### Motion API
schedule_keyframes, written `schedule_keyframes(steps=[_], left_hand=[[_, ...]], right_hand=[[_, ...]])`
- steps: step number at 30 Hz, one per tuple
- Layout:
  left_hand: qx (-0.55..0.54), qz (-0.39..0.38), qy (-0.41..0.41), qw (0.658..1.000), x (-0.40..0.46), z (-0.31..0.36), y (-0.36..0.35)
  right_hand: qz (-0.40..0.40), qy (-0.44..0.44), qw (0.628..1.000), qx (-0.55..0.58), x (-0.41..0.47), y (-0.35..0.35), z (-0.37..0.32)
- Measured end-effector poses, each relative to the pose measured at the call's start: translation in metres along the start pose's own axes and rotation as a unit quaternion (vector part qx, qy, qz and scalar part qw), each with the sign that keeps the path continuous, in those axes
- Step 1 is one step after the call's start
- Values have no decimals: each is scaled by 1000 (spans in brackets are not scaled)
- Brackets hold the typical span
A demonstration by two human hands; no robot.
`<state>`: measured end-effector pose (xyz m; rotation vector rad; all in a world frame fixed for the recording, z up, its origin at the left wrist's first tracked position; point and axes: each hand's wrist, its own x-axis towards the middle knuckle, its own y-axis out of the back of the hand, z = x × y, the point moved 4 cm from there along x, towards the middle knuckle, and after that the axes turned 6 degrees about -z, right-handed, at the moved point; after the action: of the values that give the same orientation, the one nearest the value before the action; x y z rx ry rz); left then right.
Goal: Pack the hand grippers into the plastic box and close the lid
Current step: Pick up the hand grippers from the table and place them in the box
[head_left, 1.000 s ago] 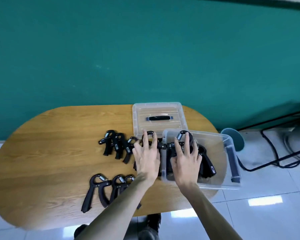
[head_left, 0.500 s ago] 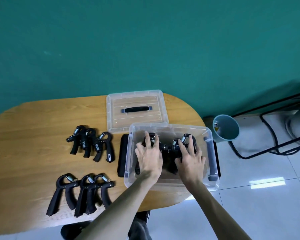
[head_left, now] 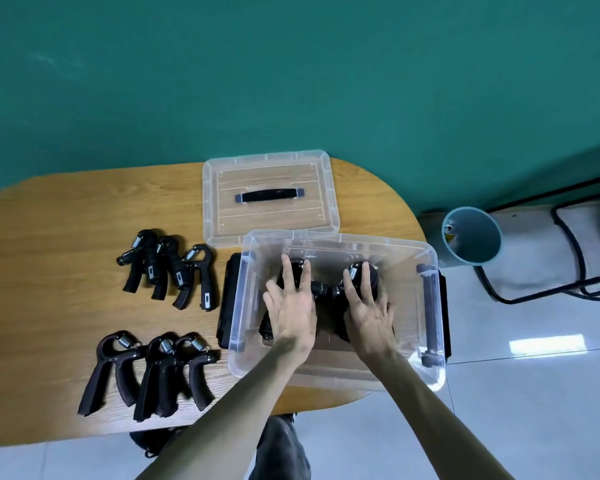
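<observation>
Plastic box [head_left: 340, 370]: I saw it open at the table's [head_left: 49, 258] right end, its near right corner past the table edge, sitting on a dark flat thing I could not identify.
Lid [head_left: 269, 197]: it lay flat just behind the box, handle up, touching or nearly touching the box's far rim.
Far grippers [head_left: 168, 268]: three or four, I could not count them, were bunched left of the box, heads toward the wall, long axes running toward me.
Near grippers [head_left: 146, 372]: three lay left of the box near the front edge, springs away from me, handles pointing back at me.
Packed grippers [head_left: 326, 289]: two batches sat on the box floor, side by side.
Left hand [head_left: 291, 306]: fingers spread, palm flat on the left batch, gripping nothing.
Right hand [head_left: 369, 306]: likewise spread, pressing the right batch.
Next move, as I judged it: every loose gripper lay to the left of the box, so my left hand was the nearer one.
</observation>
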<state>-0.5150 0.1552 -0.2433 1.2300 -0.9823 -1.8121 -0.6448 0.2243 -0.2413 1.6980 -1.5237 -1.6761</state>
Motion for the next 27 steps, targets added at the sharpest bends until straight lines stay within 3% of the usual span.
schedule_keyframes(steps=[8,15,22,27], left_hand=[[4,18,-39,999,-10,-2,23],[40,110,-103,988,-24,-9,97],[10,105,-48,993,-36,-70,141],[-26,95,6,995,-56,-148,144]], right_hand=[[78,-15,997,-21,-7,28,-15],[141,11,988,-60,-19,68,-54],[183,81,975,-93,-31,86,-131],[167,134,970,-112,-33,67,-199]])
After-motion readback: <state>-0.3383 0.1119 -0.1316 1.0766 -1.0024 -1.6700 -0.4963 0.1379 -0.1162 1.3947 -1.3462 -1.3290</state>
